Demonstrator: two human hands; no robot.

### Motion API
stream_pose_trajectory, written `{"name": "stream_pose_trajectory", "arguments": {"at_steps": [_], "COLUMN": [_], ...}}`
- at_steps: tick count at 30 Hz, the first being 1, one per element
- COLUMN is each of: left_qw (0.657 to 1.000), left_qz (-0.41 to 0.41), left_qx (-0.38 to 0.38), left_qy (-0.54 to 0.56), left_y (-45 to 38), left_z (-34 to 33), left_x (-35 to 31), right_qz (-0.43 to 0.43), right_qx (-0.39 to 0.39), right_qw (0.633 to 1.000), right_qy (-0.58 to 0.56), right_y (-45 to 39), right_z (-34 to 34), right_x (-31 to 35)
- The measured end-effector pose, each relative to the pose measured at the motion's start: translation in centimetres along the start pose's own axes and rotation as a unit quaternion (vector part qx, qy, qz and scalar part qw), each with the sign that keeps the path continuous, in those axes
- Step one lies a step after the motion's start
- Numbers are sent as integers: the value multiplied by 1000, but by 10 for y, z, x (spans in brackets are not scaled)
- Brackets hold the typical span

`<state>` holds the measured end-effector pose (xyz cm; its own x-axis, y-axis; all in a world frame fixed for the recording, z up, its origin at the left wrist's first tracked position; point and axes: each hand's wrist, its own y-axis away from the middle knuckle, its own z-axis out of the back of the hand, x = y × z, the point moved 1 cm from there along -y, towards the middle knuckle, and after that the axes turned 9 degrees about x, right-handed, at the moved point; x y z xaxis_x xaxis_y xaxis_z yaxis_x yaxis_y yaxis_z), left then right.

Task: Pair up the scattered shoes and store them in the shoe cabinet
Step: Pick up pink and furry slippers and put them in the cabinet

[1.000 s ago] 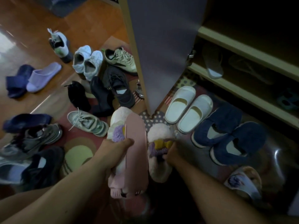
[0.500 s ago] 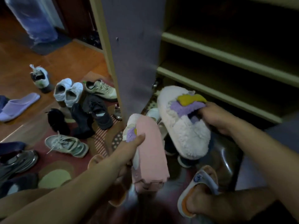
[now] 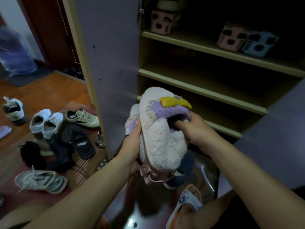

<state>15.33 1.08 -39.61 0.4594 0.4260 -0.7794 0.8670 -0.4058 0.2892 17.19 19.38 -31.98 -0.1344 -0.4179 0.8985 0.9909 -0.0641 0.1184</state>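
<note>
A fluffy white slipper [image 3: 160, 139] with a purple and yellow top is held in the air before the open shoe cabinet [image 3: 201, 91]. My right hand [image 3: 193, 128] grips it with fingers tucked inside its opening. Its mate [image 3: 132, 117] sits just behind on the left, on a pink plastic shoe holder [image 3: 155, 176]. My left hand [image 3: 132, 146] grips that mate and the holder together. The two slippers are pressed side by side. The cabinet shelf behind them is dark and looks bare.
The cabinet door [image 3: 109, 63] stands open at the left of the slippers. Pink and blue holders [image 3: 247, 41] sit on an upper shelf. Several sneakers [image 3: 46, 123] and dark shoes [image 3: 69, 146] lie scattered on the rug at the left. My slippered foot [image 3: 186, 200] is below.
Both hands rose towards the cabinet shelves. The right-hand slipper moved left against the slipper and pink holder in my left hand, so the pair now sits together.
</note>
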Motion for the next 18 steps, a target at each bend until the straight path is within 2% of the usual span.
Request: {"name": "stream_pose_trajectory", "arguments": {"at_steps": [2,4,7,9,13,18], "left_qw": [1000,1000,999,999,999,997], "left_qz": [-7,-11,-21,-32,-41,-66], "left_qx": [4,9,15,6,-5,-13], "left_qy": [8,14,25,21,30,46], "left_y": [2,1,2,3,5,-8], "left_z": [-1,3,7,5,-7,-25], "left_x": [-5,-6,-5,-3,5,5], "right_qz": [32,53,62,45,-50,-55], "right_qx": [51,107,158,159,197,142], "right_qw": [993,971,952,946,911,889], "right_qy": [-99,-206,-254,-278,-360,-432], "right_y": [4,11,22,28,32,27], "right_z": [-4,-8,-17,-24,-38,-29], "right_x": [2,-3,-16,-25,-33,-40]}}
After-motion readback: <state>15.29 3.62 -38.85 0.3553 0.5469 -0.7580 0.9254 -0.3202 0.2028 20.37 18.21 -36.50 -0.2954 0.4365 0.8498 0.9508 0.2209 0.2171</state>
